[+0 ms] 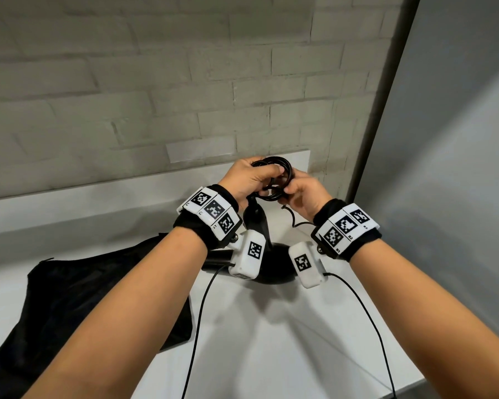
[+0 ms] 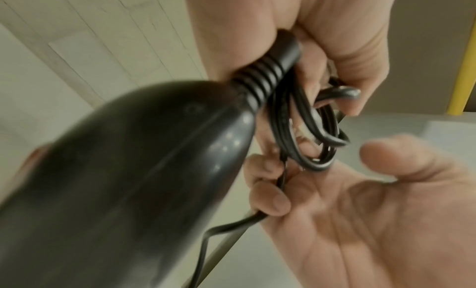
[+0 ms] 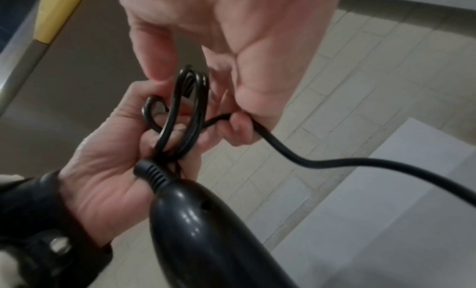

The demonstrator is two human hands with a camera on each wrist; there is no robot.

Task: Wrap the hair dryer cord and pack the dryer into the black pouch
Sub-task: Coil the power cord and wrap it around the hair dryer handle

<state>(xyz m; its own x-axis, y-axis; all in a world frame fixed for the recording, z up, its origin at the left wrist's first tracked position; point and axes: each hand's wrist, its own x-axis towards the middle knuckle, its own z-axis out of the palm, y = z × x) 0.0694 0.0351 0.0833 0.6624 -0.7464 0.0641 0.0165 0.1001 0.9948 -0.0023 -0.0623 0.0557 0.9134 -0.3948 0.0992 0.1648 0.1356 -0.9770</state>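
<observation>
The black hair dryer [image 1: 274,264] hangs by its handle [image 2: 128,190] just over the white table [image 1: 271,355]. Its cord is wound into a small coil [image 1: 275,175] above the handle end. My left hand [image 1: 249,180] grips that coil [image 2: 309,133] beside the ribbed strain relief [image 2: 268,76]. My right hand [image 1: 303,194] pinches the loose run of cord [image 3: 239,127] beside the coil [image 3: 185,113]. The free cord [image 3: 360,164] trails away from that pinch. The black pouch [image 1: 84,298] lies flat on the table at the left, partly under my left forearm.
A painted brick wall [image 1: 156,82] stands close behind the table. A grey panel [image 1: 458,168] closes off the right side. Thin black cables [image 1: 199,312] run from both wrist cameras across the table toward its front edge. A yellow post [image 2: 461,68] shows in the wrist views.
</observation>
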